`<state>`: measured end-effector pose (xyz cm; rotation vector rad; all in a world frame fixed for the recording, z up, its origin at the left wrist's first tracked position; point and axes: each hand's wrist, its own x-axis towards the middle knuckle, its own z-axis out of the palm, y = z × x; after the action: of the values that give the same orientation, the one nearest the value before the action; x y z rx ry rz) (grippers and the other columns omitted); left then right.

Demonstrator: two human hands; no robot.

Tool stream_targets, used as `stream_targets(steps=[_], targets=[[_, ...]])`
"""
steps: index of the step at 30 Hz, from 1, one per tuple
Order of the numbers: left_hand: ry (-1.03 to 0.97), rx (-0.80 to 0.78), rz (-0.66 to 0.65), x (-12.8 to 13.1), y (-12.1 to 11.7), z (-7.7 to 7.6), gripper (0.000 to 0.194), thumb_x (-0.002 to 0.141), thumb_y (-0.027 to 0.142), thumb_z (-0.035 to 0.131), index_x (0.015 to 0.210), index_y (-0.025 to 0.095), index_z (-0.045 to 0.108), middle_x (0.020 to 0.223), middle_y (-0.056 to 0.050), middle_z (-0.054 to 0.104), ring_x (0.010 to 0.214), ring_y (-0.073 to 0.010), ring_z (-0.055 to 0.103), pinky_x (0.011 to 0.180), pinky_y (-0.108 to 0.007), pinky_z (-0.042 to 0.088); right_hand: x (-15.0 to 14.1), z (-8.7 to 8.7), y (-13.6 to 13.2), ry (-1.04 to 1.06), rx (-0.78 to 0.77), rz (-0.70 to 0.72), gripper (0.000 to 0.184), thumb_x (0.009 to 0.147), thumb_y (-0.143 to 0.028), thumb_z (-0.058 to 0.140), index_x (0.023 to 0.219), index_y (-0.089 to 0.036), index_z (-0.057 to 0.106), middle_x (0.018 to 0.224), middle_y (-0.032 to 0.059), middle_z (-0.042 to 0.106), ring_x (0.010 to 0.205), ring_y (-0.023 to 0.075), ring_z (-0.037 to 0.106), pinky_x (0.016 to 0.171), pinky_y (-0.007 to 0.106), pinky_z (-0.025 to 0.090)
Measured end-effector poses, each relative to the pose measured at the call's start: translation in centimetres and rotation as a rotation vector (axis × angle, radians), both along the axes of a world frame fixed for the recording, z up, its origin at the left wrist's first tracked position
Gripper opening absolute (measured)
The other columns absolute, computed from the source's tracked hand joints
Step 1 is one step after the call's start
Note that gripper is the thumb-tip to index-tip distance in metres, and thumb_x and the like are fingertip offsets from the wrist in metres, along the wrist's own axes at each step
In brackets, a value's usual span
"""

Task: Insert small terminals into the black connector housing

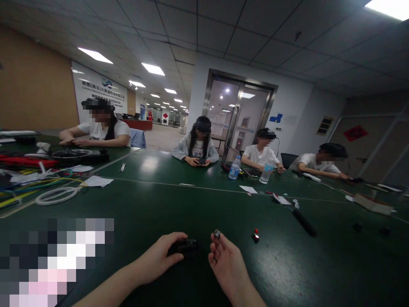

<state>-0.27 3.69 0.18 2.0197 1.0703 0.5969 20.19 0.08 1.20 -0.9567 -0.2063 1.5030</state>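
A narrow gap of open bench [153, 213] divides the black part [189, 245] in the left hand [162, 254] from the right hand [228, 260]. Ahead, a hand could pass freely up to the white strip [187, 184]. Rightward, the red-tipped piece [256, 236], then the black tool [304, 222], block a low sweep; far left, a white coil [57, 201] and cables [17, 199] crowd the way.

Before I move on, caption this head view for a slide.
Left hand around a black object, right hand pinching a small metallic piece, at a green table.
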Motion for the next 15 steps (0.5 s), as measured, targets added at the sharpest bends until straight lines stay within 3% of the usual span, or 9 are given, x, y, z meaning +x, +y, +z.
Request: stream_targets(steps=[11, 15], targets=[[-0.046, -0.033, 0.047, -0.08, 0.22, -0.82, 0.043, 0.080, 0.023, 0.046, 0.122, 0.029, 0.034, 0.118, -0.001, 0.050, 0.108, -0.0208, 0.046, 0.093, -0.038, 0.034, -0.17, -0.16, 0.04, 0.110, -0.001, -0.016, 0.017, 0.067, -0.026, 0.065, 0.082, -0.020, 0.061, 0.069, -0.0028, 0.062, 0.051, 0.0067, 0.052, 0.047, 0.019, 0.040], [-0.284, -0.118, -0.024, 0.07, 0.47, -0.65, 0.043, 0.080, 0.027, 0.048, 0.120, 0.029, 0.032, 0.121, -0.002, 0.047, 0.111, -0.0208, 0.045, 0.093, -0.038, 0.035, -0.15, -0.09, 0.06, 0.114, -0.006, -0.011, 0.018, 0.069, -0.030, 0.064, 0.085, -0.022, 0.061, 0.067, -0.0041, 0.061, 0.049, 0.0056, 0.051, 0.048, 0.019, 0.039]])
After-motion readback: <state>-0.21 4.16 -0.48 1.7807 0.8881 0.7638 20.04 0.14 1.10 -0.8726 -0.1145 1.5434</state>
